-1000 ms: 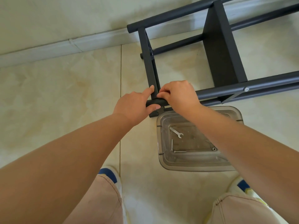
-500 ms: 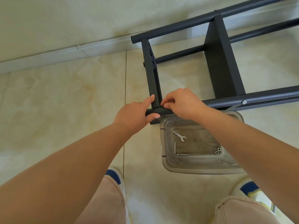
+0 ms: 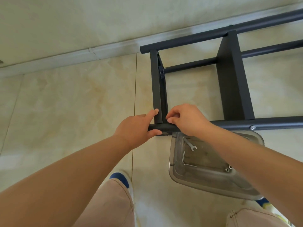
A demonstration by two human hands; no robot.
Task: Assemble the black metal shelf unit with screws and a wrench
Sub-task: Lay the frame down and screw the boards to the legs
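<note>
The black metal shelf unit [image 3: 232, 79] lies on its side on the beige tiled floor [image 3: 65, 112], filling the upper right of the frame. At centre, the left hand [image 3: 136, 128] grips the end of the near black round tube [image 3: 164, 127], thumb under it and forefinger raised against the flat upright. The right hand [image 3: 185, 118] rests on the same tube just right of the joint, fingers curled and pinching something too small to tell. Below, a clear plastic tray [image 3: 213, 190] holds a small silver wrench [image 3: 190, 144], a hex key [image 3: 183, 158] and small silver nuts [image 3: 228, 168].
</note>
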